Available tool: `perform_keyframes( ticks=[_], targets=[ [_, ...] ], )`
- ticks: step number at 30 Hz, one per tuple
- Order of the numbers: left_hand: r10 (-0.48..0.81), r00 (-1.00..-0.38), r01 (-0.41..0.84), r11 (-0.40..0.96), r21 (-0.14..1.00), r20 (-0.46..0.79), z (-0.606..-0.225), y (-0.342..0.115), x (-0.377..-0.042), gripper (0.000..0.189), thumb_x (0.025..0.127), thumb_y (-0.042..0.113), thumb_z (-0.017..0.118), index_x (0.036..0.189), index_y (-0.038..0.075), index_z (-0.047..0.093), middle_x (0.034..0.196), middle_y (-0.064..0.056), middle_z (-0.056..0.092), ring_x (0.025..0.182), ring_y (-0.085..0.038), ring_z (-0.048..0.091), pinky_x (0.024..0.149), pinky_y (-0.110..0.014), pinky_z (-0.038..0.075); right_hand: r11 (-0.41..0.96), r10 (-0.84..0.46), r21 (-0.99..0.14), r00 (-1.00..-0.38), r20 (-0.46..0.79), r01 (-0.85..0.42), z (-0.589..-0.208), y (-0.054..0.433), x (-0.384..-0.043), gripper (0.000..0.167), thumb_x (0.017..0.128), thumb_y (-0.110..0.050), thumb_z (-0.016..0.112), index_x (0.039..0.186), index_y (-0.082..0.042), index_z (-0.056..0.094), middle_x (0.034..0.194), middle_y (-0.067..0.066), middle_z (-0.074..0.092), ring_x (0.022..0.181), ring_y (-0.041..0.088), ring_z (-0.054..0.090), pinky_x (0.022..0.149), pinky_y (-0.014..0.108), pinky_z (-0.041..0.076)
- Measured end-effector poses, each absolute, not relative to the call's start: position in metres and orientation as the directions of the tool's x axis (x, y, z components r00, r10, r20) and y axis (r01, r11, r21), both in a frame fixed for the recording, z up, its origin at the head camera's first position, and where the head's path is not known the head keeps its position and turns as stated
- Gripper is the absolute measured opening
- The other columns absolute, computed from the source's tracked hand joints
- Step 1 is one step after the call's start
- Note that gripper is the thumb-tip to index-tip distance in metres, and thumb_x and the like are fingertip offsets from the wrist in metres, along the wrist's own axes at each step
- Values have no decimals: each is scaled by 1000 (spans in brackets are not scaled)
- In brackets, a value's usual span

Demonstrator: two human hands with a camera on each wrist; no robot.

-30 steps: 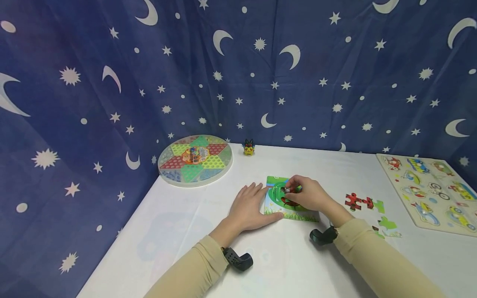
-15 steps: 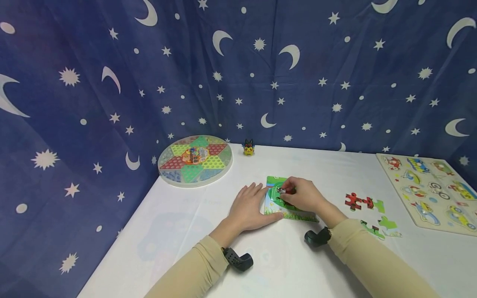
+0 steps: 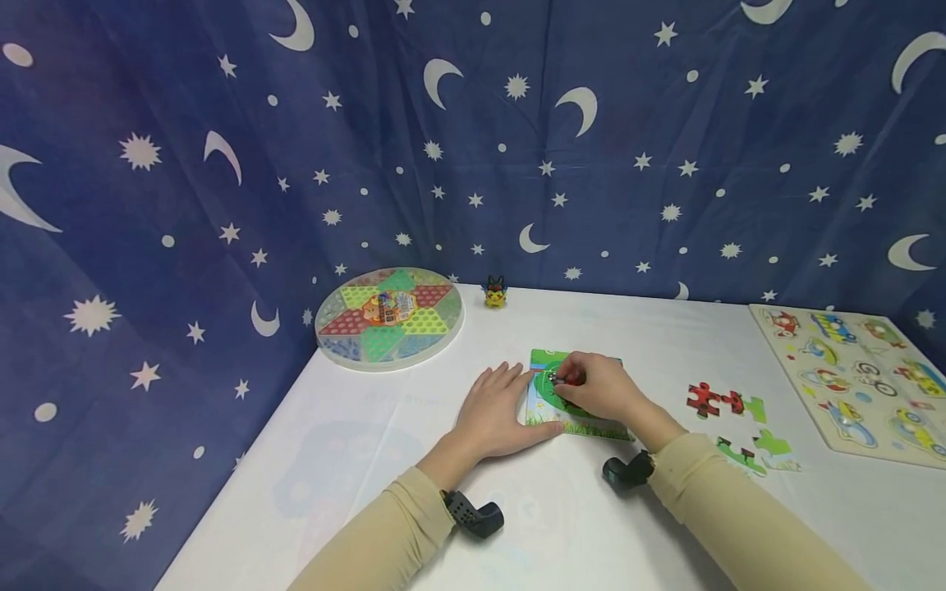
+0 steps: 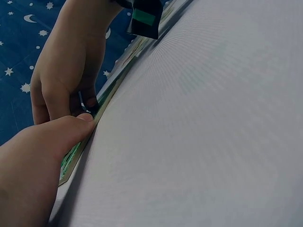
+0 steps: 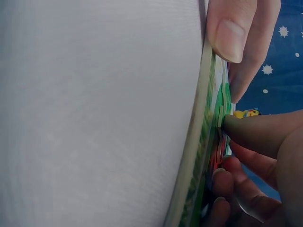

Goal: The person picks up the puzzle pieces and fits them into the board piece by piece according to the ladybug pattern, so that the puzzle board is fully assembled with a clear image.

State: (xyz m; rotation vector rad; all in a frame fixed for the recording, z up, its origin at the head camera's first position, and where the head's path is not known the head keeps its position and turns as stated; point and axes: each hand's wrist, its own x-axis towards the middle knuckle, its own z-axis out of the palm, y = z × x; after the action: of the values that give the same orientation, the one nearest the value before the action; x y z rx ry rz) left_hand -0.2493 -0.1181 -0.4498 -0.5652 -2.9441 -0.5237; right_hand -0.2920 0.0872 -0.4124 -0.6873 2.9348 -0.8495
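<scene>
A small puzzle board (image 3: 545, 419) with a green, grassy picture lies flat on the white table. My left hand (image 3: 491, 410) rests along its left side with fingers spread, the thumb pressing the near edge, as the left wrist view also shows. Over the middle of the board, my right hand (image 3: 602, 386) pinches a thin puzzle piece (image 5: 221, 116) between thumb and fingers. That piece is low at the picture surface; the fingers hide most of it, and I cannot tell whether it sits flush. The board's right part is covered by the right hand.
Several loose puzzle pieces, among them a red one (image 3: 704, 400) and a green one (image 3: 772, 442), lie right of the board. Further right is a wooden vehicle board (image 3: 861, 410). A round game board (image 3: 389, 316) and a small yellow figure (image 3: 495, 293) stand at the back.
My right hand has shifted slightly left across the board with the piece, uncovering more loose pieces beside its sleeve. The left hand has stayed in place.
</scene>
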Motion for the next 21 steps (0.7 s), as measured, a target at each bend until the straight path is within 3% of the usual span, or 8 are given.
perform_keyframes(
  ticks=[15, 21],
  targets=[
    [345, -924, 380, 871, 311, 163, -450, -117, -249, 96, 86, 82, 52, 158, 19, 43, 161, -9, 40, 152, -28, 28, 125, -44, 16, 744, -408, -534, -906, 113, -402, -411, 88, -290, 7, 95, -19, 73, 99, -13, 73, 77, -3, 60, 69, 15, 52, 64, 33, 44],
    [346, -924, 381, 873, 305, 164, -450, -118, -250, 96, 86, 82, 52, 158, 19, 43, 161, -9, 40, 152, -28, 28, 125, -45, 16, 747, -398, -548, -913, 87, -377, -410, 93, -291, 11, 98, -24, 71, 103, -14, 73, 85, -3, 64, 79, 17, 57, 73, 37, 48]
  ],
)
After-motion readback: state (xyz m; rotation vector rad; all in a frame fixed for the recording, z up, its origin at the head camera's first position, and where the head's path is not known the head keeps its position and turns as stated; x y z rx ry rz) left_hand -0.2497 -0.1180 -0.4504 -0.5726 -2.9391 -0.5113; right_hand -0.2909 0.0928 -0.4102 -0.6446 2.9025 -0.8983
